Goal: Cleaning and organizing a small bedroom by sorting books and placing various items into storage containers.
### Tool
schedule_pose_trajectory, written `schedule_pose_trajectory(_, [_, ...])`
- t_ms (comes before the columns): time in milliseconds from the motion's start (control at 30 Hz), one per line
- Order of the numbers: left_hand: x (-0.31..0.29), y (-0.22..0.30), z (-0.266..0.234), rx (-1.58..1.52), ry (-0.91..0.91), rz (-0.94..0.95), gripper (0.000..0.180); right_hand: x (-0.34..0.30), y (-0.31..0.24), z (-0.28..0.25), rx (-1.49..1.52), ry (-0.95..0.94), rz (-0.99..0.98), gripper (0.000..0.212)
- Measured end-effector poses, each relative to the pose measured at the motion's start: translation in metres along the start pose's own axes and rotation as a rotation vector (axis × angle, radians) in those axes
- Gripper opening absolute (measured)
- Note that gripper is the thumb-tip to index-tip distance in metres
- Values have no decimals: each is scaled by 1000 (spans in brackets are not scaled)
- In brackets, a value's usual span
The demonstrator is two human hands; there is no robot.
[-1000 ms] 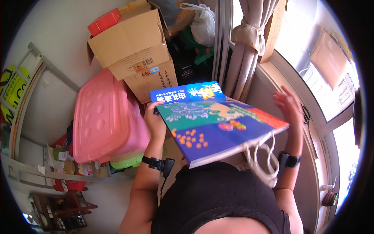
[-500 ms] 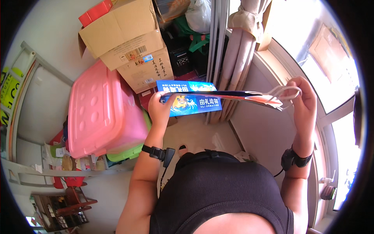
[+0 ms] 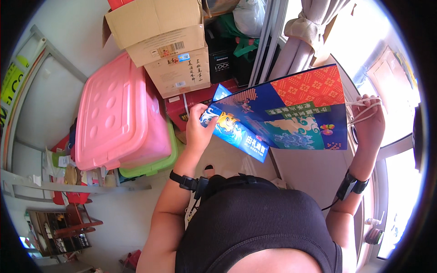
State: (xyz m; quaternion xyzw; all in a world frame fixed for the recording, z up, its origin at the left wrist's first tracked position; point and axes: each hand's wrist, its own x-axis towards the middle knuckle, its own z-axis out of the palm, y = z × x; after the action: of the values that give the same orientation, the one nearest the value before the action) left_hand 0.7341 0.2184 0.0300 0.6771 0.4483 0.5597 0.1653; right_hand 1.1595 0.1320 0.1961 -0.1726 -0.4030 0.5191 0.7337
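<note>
A dark blue paper gift bag with an orange patterned block is held up in front of me, its broad printed side facing me. My right hand is closed around its white cord handles at the right end. At the other end, my left hand pinches the bag's edge together with a bright blue panel bearing a yellow cartoon figure. The panel slants down to the right below the bag. Whether it is the bag's base or a separate piece, I cannot tell.
A pink lidded storage tub stands at the left over a green lid. Cardboard boxes are stacked behind it, above a red box. A tied curtain and a bright window line the right. Metal frame rails run along the left.
The bag has turned from edge-on to show its broad printed side. My right hand has moved right and slightly down with the handles; the blue panel now tilts downward.
</note>
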Motion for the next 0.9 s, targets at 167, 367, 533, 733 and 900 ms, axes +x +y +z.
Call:
schedule_pose_trajectory(167, [-4, -2, -4, 26, -21, -51, 44, -8, 13, 16, -14, -202, 24, 24])
schedule_pose_trajectory(367, [-9, -17, -3, -119, -42, -163, 40, -15, 21, 43, -37, -251, -2, 26])
schedule_pose_trajectory(533, [-14, -23, -7, -166, -88, -202, 27, -12, 23, 46, -78, -266, -3, 27])
schedule_pose_trajectory(733, [-1, 16, -28, 257, -31, 315, 15, 13, 20, -5, 161, -5, 82, 28])
schedule_pose_trajectory(900, [6, 61, -48, 362, -152, 626, 15, 40, 10, -93, 439, 384, 132, 25])
